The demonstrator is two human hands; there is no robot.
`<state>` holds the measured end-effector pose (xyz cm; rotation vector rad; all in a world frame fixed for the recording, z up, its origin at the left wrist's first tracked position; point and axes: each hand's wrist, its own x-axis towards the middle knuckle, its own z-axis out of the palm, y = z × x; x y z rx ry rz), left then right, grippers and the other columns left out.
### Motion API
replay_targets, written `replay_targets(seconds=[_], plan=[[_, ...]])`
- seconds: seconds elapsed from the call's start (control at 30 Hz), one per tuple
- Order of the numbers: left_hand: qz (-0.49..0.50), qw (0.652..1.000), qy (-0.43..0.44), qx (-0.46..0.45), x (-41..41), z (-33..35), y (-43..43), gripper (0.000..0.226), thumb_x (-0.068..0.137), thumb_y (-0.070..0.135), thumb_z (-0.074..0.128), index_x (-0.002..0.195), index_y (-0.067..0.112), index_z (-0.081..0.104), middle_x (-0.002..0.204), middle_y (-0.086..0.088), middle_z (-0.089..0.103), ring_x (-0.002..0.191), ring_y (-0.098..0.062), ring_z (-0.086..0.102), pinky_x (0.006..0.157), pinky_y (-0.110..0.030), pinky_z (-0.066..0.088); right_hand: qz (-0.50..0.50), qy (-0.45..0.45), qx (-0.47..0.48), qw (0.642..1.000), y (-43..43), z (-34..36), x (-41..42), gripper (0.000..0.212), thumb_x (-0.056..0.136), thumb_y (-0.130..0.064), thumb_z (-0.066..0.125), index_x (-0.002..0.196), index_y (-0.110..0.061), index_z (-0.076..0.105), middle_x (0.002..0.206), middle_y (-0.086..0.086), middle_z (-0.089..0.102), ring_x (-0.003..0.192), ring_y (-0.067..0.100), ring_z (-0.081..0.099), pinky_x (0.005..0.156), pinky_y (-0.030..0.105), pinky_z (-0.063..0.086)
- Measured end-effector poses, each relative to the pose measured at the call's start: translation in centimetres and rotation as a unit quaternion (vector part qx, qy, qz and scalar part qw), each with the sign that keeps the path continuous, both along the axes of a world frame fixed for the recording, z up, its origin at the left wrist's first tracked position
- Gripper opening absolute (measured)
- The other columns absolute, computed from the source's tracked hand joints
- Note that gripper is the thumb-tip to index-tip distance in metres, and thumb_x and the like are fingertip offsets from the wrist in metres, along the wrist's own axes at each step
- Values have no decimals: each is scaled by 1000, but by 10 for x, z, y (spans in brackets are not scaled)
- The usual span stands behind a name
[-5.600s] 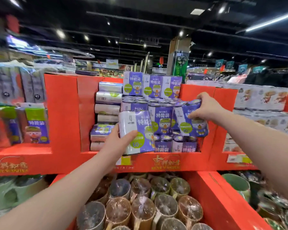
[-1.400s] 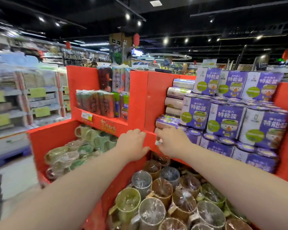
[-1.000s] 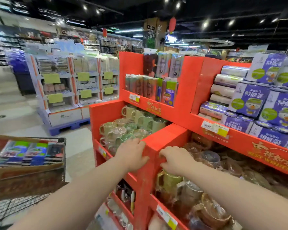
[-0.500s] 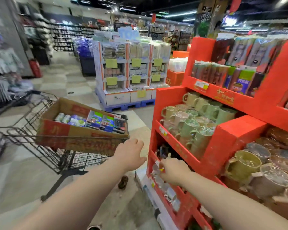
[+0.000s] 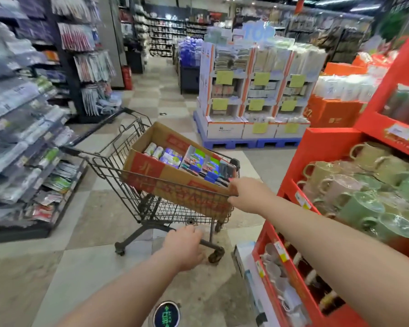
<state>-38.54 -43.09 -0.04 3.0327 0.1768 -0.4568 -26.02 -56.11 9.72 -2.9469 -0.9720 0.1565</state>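
A dark wire shopping cart [image 5: 149, 208] stands on the tiled floor in front of me. It carries an open cardboard box [image 5: 175, 182] with red print, holding several colourful packs [image 5: 194, 159] and some cans. My right hand [image 5: 248, 194] reaches out to the near right corner of the box at the cart's rim, with fingers over the edge and thumb under it. Lower down, my left hand [image 5: 184, 246] hovers in front of the cart's base with relaxed fingers, and it holds nothing.
A red display stand [image 5: 328, 142] full of wrapped mugs [image 5: 364, 204] stands close on my right, with a white box [image 5: 246, 260] at its foot. Shelves of packaged goods [image 5: 21, 138] line the left. A white display on a blue pallet [image 5: 257, 90] stands beyond the cart.
My view has swung left from the red stand to the cart. My right hand left the stand's lower shelf and took the box corner. My left hand dropped lower.
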Motion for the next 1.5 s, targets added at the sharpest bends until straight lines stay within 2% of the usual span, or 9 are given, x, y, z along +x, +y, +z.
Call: replay_targets(seconds=[0.13, 0.3, 0.5, 0.7, 0.87, 1.03, 1.23, 1.5], plan=[[30, 999, 19, 10, 28, -9, 30, 52, 93, 48, 48, 135, 18, 40, 135, -6, 43, 127, -27, 40, 100, -42, 38, 20, -10, 6, 1000, 35, 0, 47, 34, 91, -36, 54, 123, -24, 54, 124, 2, 59, 112, 27, 56, 84, 32, 44], [58, 998, 31, 12, 71, -15, 61, 52, 92, 48, 49, 134, 18, 41, 135, -6, 44, 126, -27, 41, 102, -44, 40, 41, 22, -2, 999, 68, -16, 98, 35, 92, -38, 52, 124, -25, 53, 124, 3, 58, 112, 27, 57, 87, 35, 45], [81, 997, -3, 12, 127, -9, 93, 47, 91, 48, 49, 126, 17, 47, 125, -5, 48, 121, -27, 47, 95, -42, 44, 74, 67, -40, 994, 92, -60, 137, 30, 92, -37, 52, 119, -25, 54, 118, 0, 60, 106, 23, 58, 87, 35, 50], [75, 996, -46, 12, 183, 13, 130, 51, 90, 48, 51, 130, 17, 45, 127, -6, 48, 122, -28, 45, 98, -42, 41, 75, 123, -82, 986, 111, -100, 155, 30, 91, -37, 52, 119, -26, 55, 119, -1, 59, 108, 22, 58, 85, 33, 48], [46, 998, -52, 9, 229, 27, 172, 53, 93, 49, 49, 135, 17, 42, 133, -5, 46, 125, -27, 43, 98, -42, 41, 50, 149, -87, 984, 130, -123, 169, 29, 88, -31, 51, 117, -26, 56, 123, 1, 58, 114, 27, 56, 89, 34, 43], [12, 999, -49, -4, 272, 27, 231, 48, 94, 46, 49, 130, 16, 44, 129, -5, 48, 122, -25, 45, 96, -39, 43, 3, 174, -61, 983, 174, -128, 194, 30, 89, -35, 52, 116, -26, 56, 122, 0, 59, 112, 24, 56, 88, 30, 45], [-5, 999, -28, -17, 308, 4, 303, 57, 94, 46, 48, 143, 18, 37, 141, -4, 42, 131, -24, 40, 103, -39, 41, -64, 187, -2, 980, 230, -129, 227, 23, 89, -36, 56, 110, -27, 59, 116, -2, 62, 107, 20, 58, 88, 32, 48], [-19, 999, 33, -14, 340, -33, 348, 61, 92, 50, 49, 142, 19, 36, 141, -5, 43, 130, -25, 41, 106, -39, 39, -103, 222, 19, 969, 274, -144, 266, 35, 92, -34, 54, 125, -23, 56, 127, 1, 60, 115, 22, 56, 91, 31, 46]])
